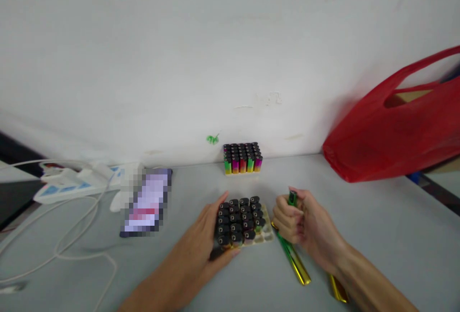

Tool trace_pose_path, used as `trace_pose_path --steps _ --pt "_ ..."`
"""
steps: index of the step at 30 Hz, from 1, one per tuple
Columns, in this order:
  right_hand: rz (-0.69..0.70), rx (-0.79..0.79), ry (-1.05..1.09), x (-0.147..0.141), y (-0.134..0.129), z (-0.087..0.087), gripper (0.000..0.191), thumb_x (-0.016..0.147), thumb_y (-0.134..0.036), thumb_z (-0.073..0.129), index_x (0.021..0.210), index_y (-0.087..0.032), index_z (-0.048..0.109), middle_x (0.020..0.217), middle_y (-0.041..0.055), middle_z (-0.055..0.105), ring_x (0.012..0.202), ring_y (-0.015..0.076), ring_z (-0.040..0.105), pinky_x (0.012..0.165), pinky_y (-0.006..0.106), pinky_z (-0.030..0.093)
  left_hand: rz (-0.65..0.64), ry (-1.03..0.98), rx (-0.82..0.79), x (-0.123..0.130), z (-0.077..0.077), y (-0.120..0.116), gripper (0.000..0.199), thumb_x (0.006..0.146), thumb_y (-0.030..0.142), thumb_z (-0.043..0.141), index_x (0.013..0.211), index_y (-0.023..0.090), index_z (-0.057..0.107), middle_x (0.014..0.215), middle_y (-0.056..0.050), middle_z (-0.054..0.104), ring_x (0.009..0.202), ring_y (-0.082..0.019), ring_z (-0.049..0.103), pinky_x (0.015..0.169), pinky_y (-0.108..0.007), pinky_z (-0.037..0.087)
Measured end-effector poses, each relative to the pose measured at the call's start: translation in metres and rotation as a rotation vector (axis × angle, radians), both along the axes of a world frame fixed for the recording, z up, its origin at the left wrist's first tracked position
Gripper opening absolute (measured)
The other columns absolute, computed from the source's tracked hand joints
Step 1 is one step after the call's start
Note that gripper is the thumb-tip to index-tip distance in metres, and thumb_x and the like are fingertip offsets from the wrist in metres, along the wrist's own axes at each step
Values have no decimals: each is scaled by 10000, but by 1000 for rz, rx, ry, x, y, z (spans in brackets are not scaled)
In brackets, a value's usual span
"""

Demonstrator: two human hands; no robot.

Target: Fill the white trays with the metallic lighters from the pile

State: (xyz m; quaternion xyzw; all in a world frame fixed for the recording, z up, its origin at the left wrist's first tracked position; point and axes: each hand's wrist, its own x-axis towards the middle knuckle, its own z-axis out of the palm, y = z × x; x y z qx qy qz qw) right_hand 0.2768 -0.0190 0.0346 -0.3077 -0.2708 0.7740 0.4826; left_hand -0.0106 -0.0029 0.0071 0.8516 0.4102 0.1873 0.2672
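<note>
A pale tray (268, 234) stands on the table with several black-topped lighters (235, 217) upright in rows; bare slots show at its right side and front right corner. My left hand (206, 235) grips the left side of this group, fingers at the back and thumb along the front. To the right of the tray, my right hand (296, 218) is closed around a green lighter (293, 198), whose top pokes out above the fist. Beneath that hand lies a shiny green and gold foil piece (296, 264). A second gold foil piece (338, 289) is partly hidden by my right wrist.
Against the wall stands another full block of colourful lighters (243, 158). A phone (147, 202), a white power strip (79, 182) and loose white cables (95, 202) occupy the left side. A red bag (395, 125) leans at the back right.
</note>
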Motion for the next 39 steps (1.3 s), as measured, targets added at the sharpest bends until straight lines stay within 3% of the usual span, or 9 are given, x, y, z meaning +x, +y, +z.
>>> trace_pose_path --steps 8,14,20,26,29,31,34,36,39 --pt "11 12 23 -2 0 4 632 1015 -678 620 649 -255 326 611 -108 193 530 90 91 475 263 103 9 -9 -12 1 0 1 1007 1059 352 749 1794 402 63 1811 -123 412 1639 -378 477 1335 -670 419" --pt "23 4 29 -2 0 4 602 984 -633 656 648 -256 329 610 -107 190 531 92 97 474 268 105 8 9 -11 0 0 1 1005 1067 360 748 1790 418 52 1826 -104 391 1658 -366 448 1348 -658 401" --pt "-68 -9 -47 -3 -3 2 534 957 -566 662 657 -262 343 608 -104 178 542 107 89 474 280 105 4 -10 6 1 2 0 1009 1060 354 747 1795 417 58 1809 -104 425 1632 -375 490 1333 -655 427" --pt "-65 -17 -136 -6 -2 5 577 992 -728 669 764 -234 477 656 -108 202 568 108 97 491 255 129 -2 -11 9 1 1 1 987 1063 343 743 1794 389 82 1802 -129 426 1637 -374 481 1346 -637 416" --pt "-128 34 -222 -11 -5 10 486 1028 -703 671 955 -226 611 677 -99 316 544 98 177 504 243 192 2 1 7 1 1 0 998 1065 356 747 1795 393 67 1815 -127 402 1643 -375 470 1352 -639 405" --pt "-170 125 -288 -14 -7 12 400 1068 -626 673 1012 -230 658 715 -73 437 559 102 310 552 245 302 4 1 3 0 1 0 994 1066 352 746 1796 391 73 1814 -128 403 1644 -383 466 1351 -644 406" --pt "-180 281 -428 -13 -7 13 351 1070 -553 718 974 -217 756 863 0 607 769 151 535 738 280 442 -1 -10 -7 1 1 0 988 1068 350 742 1795 403 75 1808 -123 411 1645 -388 461 1347 -657 406" --pt "-175 352 -532 -9 -7 12 309 1024 -527 789 971 -226 836 957 30 644 876 184 568 793 312 453 -7 -18 -17 1 2 0 999 1069 338 741 1793 416 57 1801 -122 418 1639 -386 470 1343 -663 410" --pt "-120 419 -647 -2 -8 12 221 952 -479 877 1007 -267 911 911 33 648 822 194 553 748 348 438 -3 -27 -22 1 2 0 1013 1062 306 745 1792 408 49 1800 -136 412 1632 -387 479 1340 -658 417"
